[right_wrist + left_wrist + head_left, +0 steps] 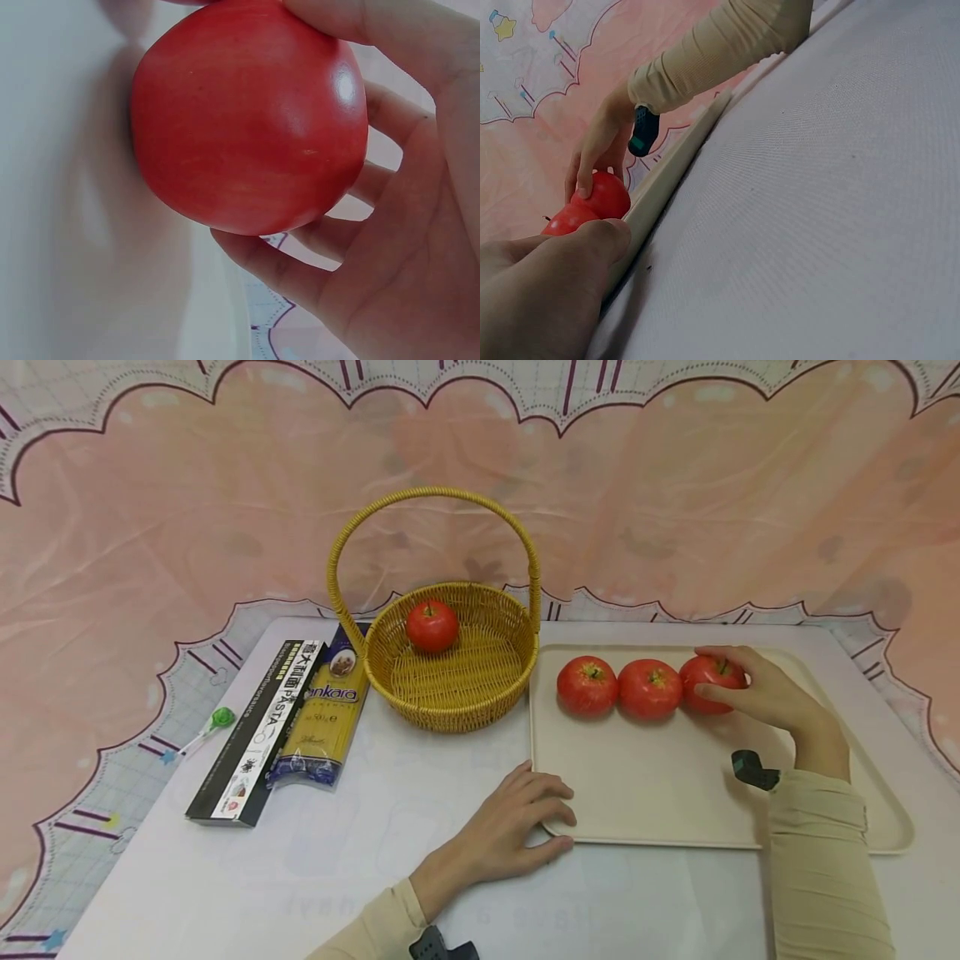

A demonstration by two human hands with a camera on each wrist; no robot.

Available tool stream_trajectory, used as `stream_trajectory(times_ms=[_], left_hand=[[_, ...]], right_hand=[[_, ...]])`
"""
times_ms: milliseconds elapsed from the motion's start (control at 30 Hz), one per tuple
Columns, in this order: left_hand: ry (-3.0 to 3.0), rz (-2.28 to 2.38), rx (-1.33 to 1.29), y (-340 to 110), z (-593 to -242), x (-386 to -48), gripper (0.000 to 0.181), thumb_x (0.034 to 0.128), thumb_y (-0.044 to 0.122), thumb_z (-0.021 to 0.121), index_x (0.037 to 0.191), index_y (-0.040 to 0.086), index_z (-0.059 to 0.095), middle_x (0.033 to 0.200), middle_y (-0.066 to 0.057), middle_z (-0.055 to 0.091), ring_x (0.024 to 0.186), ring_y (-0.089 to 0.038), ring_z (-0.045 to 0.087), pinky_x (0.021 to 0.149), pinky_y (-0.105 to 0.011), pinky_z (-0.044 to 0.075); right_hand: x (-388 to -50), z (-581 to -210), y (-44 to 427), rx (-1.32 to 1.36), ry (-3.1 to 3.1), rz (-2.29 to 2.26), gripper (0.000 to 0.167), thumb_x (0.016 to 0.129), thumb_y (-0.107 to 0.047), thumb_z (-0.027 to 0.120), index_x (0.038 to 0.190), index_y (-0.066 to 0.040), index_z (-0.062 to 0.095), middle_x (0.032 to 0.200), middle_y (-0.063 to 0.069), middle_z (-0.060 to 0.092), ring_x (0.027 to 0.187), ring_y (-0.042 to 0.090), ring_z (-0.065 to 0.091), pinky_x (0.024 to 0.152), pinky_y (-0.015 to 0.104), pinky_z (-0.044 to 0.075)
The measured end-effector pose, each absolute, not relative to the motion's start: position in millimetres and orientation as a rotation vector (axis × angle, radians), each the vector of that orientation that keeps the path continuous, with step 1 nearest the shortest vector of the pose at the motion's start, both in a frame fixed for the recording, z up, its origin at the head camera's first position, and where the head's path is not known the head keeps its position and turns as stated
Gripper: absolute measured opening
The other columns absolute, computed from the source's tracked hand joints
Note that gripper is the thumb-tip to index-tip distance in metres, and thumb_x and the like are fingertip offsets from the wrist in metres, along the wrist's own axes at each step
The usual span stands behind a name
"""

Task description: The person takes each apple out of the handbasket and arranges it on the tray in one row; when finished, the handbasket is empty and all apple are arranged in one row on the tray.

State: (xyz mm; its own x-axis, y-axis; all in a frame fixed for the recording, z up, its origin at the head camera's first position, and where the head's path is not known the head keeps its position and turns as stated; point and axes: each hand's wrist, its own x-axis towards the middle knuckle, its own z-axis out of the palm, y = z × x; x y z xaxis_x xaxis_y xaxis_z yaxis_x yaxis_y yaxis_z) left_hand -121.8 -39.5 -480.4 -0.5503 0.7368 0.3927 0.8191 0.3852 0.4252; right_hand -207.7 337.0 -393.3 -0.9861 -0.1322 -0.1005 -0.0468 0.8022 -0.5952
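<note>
My right hand curls round the rightmost red apple on the beige tray, thumb on the near side and fingers behind. In the right wrist view this apple fills much of the picture within the hand. Two more red apples, a middle one and a left one, sit beside it in a row along the tray's back. My left hand rests at the tray's front left corner, its fingers loosely bent over the rim. Its thumb lies by the tray edge in the left wrist view.
A yellow wicker basket with a tall handle stands left of the tray and holds one apple. Left of it lie a bag of Ankara pasta, a black-and-white pasta box and a green lollipop. A patterned cloth hangs behind.
</note>
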Motion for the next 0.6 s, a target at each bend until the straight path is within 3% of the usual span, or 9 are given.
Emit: stream_trajectory(times_ms=[600], left_hand=[[-2.505,-0.901,-1.411,-38.9,-480.7,-122.0,0.016,0.0881,0.035,0.064,0.101,0.026,0.063,0.124,0.007,0.055,0.126,-0.009,0.044,0.119,-0.043,0.019]], right_hand=[[-211.4,-395.3,333.6,-0.196,2.844,-0.895,0.068,0.09,-0.04,0.06,0.145,-0.012,0.033,0.144,0.025,0.032,0.128,0.046,0.031,0.099,0.069,0.029]])
